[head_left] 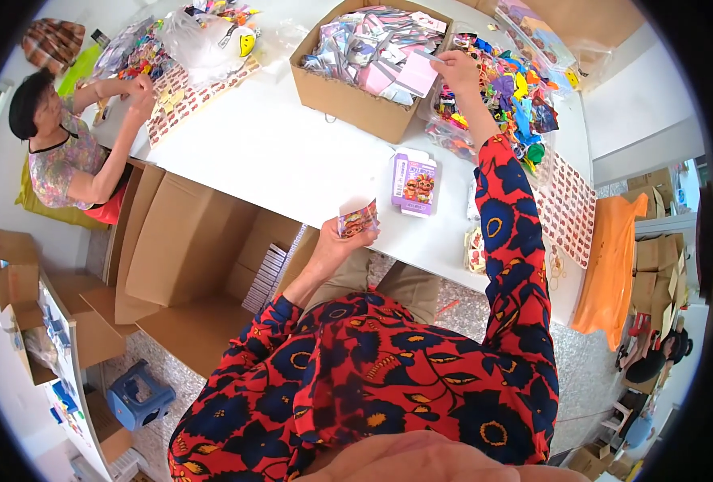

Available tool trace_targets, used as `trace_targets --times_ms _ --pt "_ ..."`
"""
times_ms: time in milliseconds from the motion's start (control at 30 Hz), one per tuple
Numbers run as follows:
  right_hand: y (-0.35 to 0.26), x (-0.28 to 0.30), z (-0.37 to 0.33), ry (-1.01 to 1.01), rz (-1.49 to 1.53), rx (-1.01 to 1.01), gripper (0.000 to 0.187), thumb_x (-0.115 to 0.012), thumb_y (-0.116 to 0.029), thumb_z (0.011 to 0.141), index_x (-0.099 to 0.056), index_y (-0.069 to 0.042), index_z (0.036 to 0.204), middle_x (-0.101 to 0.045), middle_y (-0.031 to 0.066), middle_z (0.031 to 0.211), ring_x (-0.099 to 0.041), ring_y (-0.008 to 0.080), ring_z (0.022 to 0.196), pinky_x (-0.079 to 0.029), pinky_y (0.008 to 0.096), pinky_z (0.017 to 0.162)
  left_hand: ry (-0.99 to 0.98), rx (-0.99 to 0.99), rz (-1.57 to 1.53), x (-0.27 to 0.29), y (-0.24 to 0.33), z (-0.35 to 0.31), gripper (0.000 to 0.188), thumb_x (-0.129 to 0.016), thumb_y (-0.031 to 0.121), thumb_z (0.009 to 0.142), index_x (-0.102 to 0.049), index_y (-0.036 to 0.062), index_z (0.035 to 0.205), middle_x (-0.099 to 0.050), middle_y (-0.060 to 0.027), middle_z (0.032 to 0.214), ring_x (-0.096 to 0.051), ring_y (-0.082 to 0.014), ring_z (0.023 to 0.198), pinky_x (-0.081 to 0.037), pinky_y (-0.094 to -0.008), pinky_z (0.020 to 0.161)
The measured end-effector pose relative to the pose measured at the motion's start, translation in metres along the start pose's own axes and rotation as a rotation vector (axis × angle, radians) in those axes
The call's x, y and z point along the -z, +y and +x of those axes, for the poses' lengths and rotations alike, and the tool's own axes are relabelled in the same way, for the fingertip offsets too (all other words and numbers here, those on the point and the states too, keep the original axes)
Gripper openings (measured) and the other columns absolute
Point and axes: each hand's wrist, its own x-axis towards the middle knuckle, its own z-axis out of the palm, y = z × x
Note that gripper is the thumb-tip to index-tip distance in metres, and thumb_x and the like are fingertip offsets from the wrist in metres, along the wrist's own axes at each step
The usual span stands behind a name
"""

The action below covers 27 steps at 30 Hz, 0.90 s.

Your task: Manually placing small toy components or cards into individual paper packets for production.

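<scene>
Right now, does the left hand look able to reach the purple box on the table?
Probably yes: the purple box lies near the left hand, with no object visible between them, but the fingers hold a small colourful packet.

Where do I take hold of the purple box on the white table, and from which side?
Probably around the middle of the purple box, across its two long sides, coming from above and its left. It lies flat, broad face up, long sides running away from the wearer, so the narrower width suits a pinch. The right sleeve would crowd an approach from the right.
</scene>
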Motion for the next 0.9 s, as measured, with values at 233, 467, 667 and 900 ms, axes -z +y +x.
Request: trace_targets --times_ms 233,467,667,900 --pt "-0.008 -0.015 0.014 -0.087 0.587 -0.416 0.02 -0.069 -0.011 0.079 -0.064 0.005 0.091 -0.065 0.0063 0.079 -0.063 0.0138 0.066 -0.052 0.0231 0.058 0.047 0.007 0.001 0.008 -0.001 0.004 0.04 -0.071 0.011 0.079 -0.058 -0.0038 0.114 -0.066 -0.0103 0.101 -0.064 -0.0169 0.091 -0.051 -0.028 0.077" --pt "0.014 -0.008 0.016 -0.205 0.168 -0.129 0.029 -0.06 -0.03 0.086 -0.068 -0.002 0.089 -0.065 0.0039 0.071 -0.059 0.0122 0.06 -0.047 0.0276 0.055 -0.035 -0.072 0.068 0.032 -0.032 0.017 0.041 -0.068 0.007 0.081 -0.056 0.001 0.119 -0.065 -0.0045 0.1 -0.062 -0.0118 0.089 -0.051 -0.0267 0.078" --pt "0.065 0.0 0.016 -0.221 -0.105 -0.03 0.043 -0.051 -0.041 0.092 -0.062 -0.003 0.075 -0.055 0.0023 0.059 -0.049 0.0106 0.052 -0.038 0.0282 0.046 0.121 -0.206 0.048 0.006 -0.031 0.012 0.024 -0.073 0.014 0.071 -0.063 -0.0008 0.086 -0.063 -0.0033 0.07 -0.058 -0.0085 0.062 -0.049 -0.0265 0.057" --pt "0.058 -0.008 0.021 -0.223 -0.442 0.097 0.043 -0.049 -0.037 0.092 -0.065 0.0 0.102 -0.068 0.0139 0.089 -0.062 0.0272 0.073 -0.047 0.0386 0.066 0.163 -0.162 0.17 0.012 -0.027 0.011 0.022 -0.07 0.017 0.072 -0.063 0.0022 0.086 -0.062 0.001 0.07 -0.053 -0.0069 0.061 -0.045 -0.025 0.053"
